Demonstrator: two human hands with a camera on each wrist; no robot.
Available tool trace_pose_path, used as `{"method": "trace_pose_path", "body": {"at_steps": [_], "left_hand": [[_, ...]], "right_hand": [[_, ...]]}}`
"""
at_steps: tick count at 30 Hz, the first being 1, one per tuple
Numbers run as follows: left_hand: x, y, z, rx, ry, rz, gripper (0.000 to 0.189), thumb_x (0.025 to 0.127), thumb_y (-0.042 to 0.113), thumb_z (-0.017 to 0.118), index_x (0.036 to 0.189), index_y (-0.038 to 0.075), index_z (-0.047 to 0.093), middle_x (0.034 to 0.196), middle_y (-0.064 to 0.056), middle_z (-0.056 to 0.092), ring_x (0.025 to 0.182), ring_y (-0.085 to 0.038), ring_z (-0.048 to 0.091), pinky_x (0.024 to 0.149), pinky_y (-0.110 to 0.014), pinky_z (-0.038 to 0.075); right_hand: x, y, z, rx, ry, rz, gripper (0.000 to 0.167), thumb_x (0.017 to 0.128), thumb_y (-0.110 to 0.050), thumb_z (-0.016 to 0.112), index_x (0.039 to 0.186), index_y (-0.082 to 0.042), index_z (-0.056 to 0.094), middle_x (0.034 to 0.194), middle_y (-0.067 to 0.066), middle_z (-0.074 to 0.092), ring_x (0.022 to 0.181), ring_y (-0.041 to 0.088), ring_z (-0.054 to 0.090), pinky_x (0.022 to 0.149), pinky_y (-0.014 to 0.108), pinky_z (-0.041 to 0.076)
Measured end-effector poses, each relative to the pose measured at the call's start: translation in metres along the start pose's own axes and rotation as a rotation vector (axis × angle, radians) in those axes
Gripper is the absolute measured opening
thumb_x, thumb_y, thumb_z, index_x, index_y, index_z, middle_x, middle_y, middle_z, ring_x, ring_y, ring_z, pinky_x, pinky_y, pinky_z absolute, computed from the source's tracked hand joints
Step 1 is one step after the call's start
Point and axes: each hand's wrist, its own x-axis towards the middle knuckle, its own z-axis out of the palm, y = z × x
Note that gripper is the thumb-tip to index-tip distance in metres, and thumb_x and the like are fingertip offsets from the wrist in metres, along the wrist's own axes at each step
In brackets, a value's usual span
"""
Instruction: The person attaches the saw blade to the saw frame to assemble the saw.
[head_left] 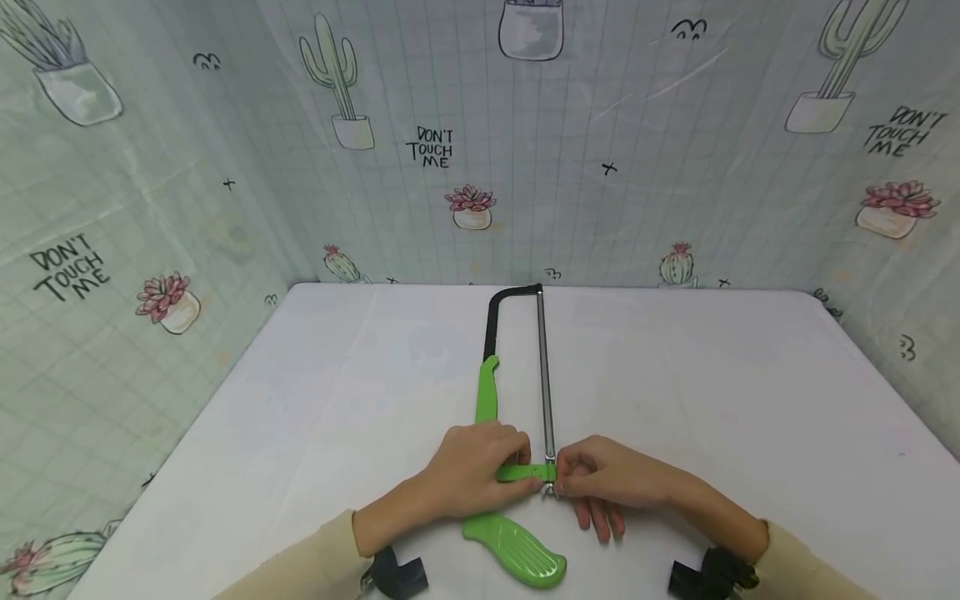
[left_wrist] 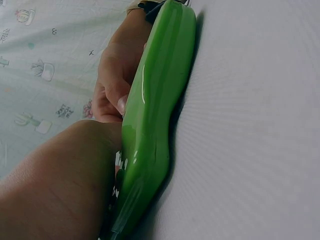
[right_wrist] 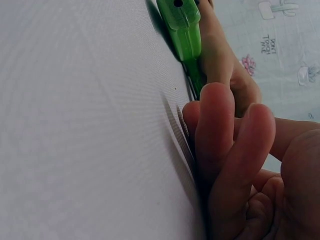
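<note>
A hacksaw (head_left: 487, 387) with a bright green handle and a black front bow lies flat on the white table, bow pointing away. Its blade (head_left: 545, 375) runs along the right side, down to a green crosspiece and a small metal wing nut (head_left: 548, 490). My left hand (head_left: 480, 467) lies over the frame and grips the green crosspiece between thumb and fingers. At the wing nut, my right hand (head_left: 611, 472) pinches with thumb and forefinger, the other fingers hanging loosely below. The green handle (left_wrist: 160, 90) fills the middle of the left wrist view, resting on the table.
The white table (head_left: 360, 375) spreads on all sides of the saw. Behind it and at both sides hangs a pale curtain (head_left: 540, 125) printed with cacti and words. Black wrist mounts (head_left: 397, 575) sit by the sleeves, close to the table.
</note>
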Motion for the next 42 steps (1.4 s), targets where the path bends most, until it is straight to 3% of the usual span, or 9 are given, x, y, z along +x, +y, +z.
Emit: {"method": "trace_pose_path", "body": {"at_steps": [16, 31, 42], "left_hand": [[0.0031, -0.001, 0.0009, 0.004, -0.019, 0.002, 0.027, 0.09, 0.057, 0.069, 0.091, 0.03, 0.063, 0.074, 0.018, 0.047, 0.068, 0.0, 0.043, 0.052, -0.021, 0.031], [0.0053, -0.0029, 0.0021, 0.01, -0.019, -0.007, 0.027, 0.09, 0.057, 0.07, 0.091, 0.03, 0.063, 0.073, 0.018, 0.048, 0.069, 0.0, 0.045, 0.052, -0.02, 0.032], [0.0043, -0.0031, 0.0015, 0.008, -0.012, 0.001, 0.028, 0.09, 0.058, 0.069, 0.09, 0.03, 0.063, 0.073, 0.018, 0.047, 0.07, -0.001, 0.044, 0.052, -0.02, 0.031]], "right_hand": [[0.0009, 0.0003, -0.0011, -0.009, 0.034, 0.035, 0.016, 0.103, -0.018, 0.059, 0.101, -0.002, 0.062, 0.068, 0.011, 0.071, 0.044, 0.013, 0.064, 0.039, 0.026, 0.049], [0.0008, -0.0024, -0.007, -0.036, 0.011, -0.009, 0.017, 0.103, -0.017, 0.058, 0.1, -0.001, 0.061, 0.068, 0.014, 0.071, 0.044, 0.014, 0.063, 0.039, 0.031, 0.05], [0.0014, -0.0021, -0.0061, -0.015, 0.001, 0.005, 0.014, 0.102, -0.015, 0.057, 0.1, -0.001, 0.06, 0.068, 0.013, 0.071, 0.045, 0.012, 0.063, 0.039, 0.028, 0.049]]}}
